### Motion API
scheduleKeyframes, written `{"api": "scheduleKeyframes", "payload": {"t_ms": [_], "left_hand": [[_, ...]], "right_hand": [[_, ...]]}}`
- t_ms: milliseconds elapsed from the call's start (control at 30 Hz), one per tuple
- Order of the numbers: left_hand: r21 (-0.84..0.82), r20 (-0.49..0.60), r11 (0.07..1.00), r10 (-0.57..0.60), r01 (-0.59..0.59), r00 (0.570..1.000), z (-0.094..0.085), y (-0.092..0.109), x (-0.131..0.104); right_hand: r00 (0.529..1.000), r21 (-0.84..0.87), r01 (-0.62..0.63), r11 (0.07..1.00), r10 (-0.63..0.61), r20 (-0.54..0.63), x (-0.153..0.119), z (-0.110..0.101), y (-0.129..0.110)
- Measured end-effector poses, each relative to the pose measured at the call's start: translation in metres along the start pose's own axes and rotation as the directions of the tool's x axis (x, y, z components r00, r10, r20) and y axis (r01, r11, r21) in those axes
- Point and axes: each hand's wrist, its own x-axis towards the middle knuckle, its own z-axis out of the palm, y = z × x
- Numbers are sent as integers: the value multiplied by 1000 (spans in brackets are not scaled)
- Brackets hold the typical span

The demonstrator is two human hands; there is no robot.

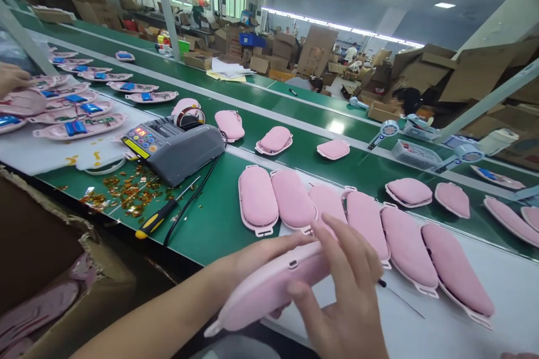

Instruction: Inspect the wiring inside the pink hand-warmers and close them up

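No text can be read with certainty. On the grey tape dispenser (181, 148), red digits glow in a small display (140, 132), too blurred to make out surely; the yellow label (139, 149) on its front edge carries tiny illegible print. Beyond the dispenser, faint marks on a tall cardboard box (316, 50) are unreadable.

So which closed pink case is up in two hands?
The tilted case with a slot in its edge, held by the left hand, the right hand at one end. The row of cases beyond lies on the table.
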Motion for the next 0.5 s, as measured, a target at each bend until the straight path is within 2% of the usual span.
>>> {"api": "scheduleKeyframes", "payload": {"t_ms": [33,67,100,167,233,267,300,367,400,433,500], "left_hand": [[96,11,995,-37,36,999,-6,2,-1],[241,-7,970,-25,26,1000,-10,4,-3],[415,-40,909,52,-31,998,-13,5,-7],[749,-75,645,310,-152,948,-14,2,-15],[903,-46,398,457,-158,888,-10,-10,-22],[951,5,259,530,-168,848,-7,-18,-23],[977,64,122,622,-177,780,-5,-28,-22],[986,163,-101,783,-135,600,0,-48,-16],[980,199,-168,829,-107,522,1,-57,-11],[975,220,-205,858,-83,463,1,-65,-6],[973,231,-223,893,-66,385,0,-74,4]], "right_hand": [[998,-79,52,996,-51,25,-3,-3,7],[995,-122,89,988,-84,52,-9,-6,13],[994,-136,94,986,-86,64,-18,-7,18],[999,-172,48,984,-45,24,-40,-5,23],[998,-233,-42,972,32,-47,-59,0,23],[995,-249,-85,965,70,-70,-67,3,23],[991,-260,-124,958,106,-82,-72,6,22],[984,-279,-176,944,159,-85,-77,9,22],[983,-288,-184,940,169,-77,-78,11,23],[983,-293,-181,939,169,-67,-78,11,25],[990,-303,-141,942,129,-59,-78,13,28]]}}
